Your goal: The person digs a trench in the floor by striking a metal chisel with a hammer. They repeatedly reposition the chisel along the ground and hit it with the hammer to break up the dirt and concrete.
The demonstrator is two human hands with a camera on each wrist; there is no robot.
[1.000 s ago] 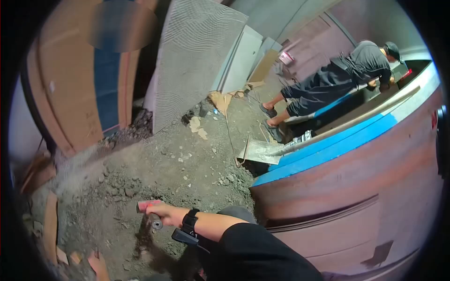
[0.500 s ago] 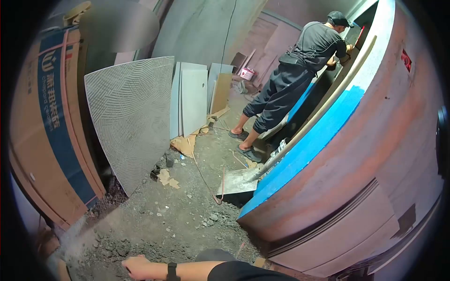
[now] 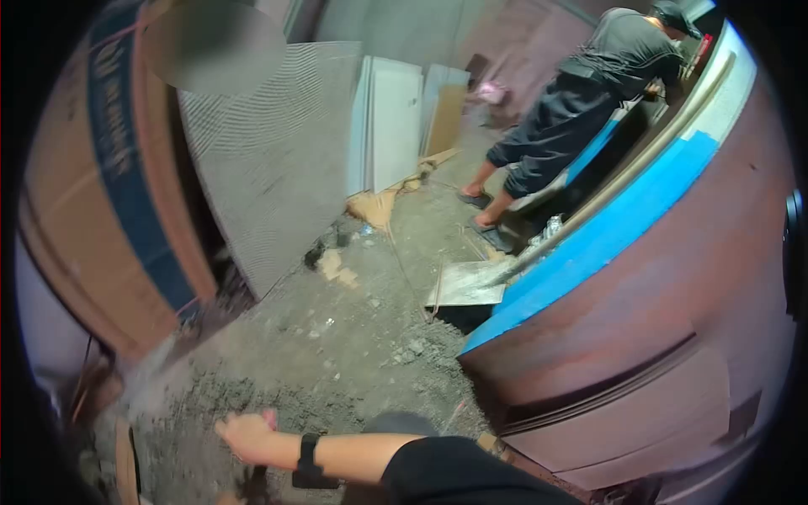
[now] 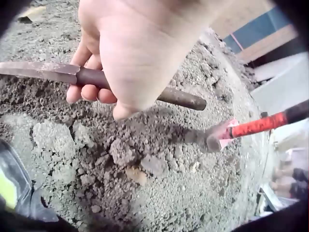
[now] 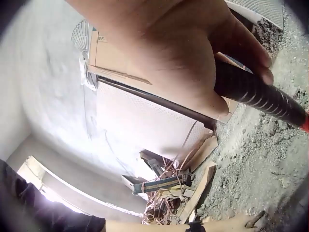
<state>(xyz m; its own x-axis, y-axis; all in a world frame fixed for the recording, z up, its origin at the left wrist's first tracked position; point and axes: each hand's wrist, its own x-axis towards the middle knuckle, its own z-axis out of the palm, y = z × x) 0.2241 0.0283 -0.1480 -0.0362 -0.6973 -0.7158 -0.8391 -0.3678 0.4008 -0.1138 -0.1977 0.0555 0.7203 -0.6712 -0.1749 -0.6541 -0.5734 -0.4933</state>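
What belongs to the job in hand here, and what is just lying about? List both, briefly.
In the job:
- chisel, gripped by the left hand
- hammer, gripped by the right hand
- rubble under both tools

Lying about:
- grooved tile, leaning
- cardboard box
- white boards
- wood scraps
- flat slab on the ground

The head camera looks forward and down across the rubble floor. The left wrist camera sits close above it. The right one faces sideways along the hammer, which both wrist views seemingly share.
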